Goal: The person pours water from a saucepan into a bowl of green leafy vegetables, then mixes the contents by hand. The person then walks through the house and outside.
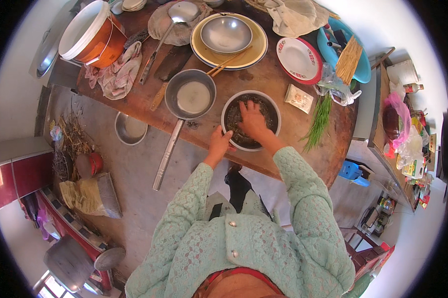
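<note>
Clasping the bowl (279, 120) by its near-left rim, curled left hand (219, 143); right hand (252, 119) loosely spread inside, over dark contents (241, 137).

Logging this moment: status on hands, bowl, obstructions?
Left hand touching bowl. Right hand inside, spread on dark contents. Saucepan left of bowl, not blocking.

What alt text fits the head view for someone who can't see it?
A person's right hand spreads in the dark contents of a bowl while the left hand grips its rim. Around it on a wooden table are a saucepan, a plate and green stalks.
</note>
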The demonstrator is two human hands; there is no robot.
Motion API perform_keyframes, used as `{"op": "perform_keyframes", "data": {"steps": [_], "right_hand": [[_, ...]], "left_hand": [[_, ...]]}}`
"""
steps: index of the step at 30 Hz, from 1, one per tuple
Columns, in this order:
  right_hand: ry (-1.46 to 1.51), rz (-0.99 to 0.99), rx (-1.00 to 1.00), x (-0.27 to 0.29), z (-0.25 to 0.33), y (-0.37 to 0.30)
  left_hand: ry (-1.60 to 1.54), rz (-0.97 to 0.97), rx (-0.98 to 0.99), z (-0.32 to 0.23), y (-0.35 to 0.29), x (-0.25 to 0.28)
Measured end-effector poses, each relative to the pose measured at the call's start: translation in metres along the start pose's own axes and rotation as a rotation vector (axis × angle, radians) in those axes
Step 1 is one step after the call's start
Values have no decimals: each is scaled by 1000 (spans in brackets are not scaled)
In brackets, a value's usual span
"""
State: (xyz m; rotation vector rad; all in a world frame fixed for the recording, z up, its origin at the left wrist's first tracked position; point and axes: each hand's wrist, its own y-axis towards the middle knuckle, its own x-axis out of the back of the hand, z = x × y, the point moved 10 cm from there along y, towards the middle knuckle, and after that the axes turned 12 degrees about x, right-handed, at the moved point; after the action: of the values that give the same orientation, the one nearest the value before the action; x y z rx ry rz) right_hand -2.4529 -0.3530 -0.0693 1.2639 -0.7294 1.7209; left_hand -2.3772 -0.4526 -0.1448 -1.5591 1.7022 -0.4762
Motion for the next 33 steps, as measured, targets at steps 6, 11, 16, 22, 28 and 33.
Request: {"op": "perform_keyframes", "data": {"steps": [6, 11, 16, 22, 28, 33], "right_hand": [[178, 238, 270, -40, 36, -22], [-204, 173, 613, -13, 57, -4], [-230, 244, 535, -10, 15, 21], [-38, 314, 126, -4, -35, -29], [126, 379, -47, -21, -3, -62], [298, 306, 4, -48, 5, -47]], "left_hand": [[51, -29, 15, -4, -1, 3], [-6, -34, 9, 0, -1, 4], [18, -21, 8, -3, -5, 3], [-56, -28, 43, 0, -3, 1], [-60, -48, 19, -1, -4, 4], [-57, -1, 18, 2, 0, 2]]}}
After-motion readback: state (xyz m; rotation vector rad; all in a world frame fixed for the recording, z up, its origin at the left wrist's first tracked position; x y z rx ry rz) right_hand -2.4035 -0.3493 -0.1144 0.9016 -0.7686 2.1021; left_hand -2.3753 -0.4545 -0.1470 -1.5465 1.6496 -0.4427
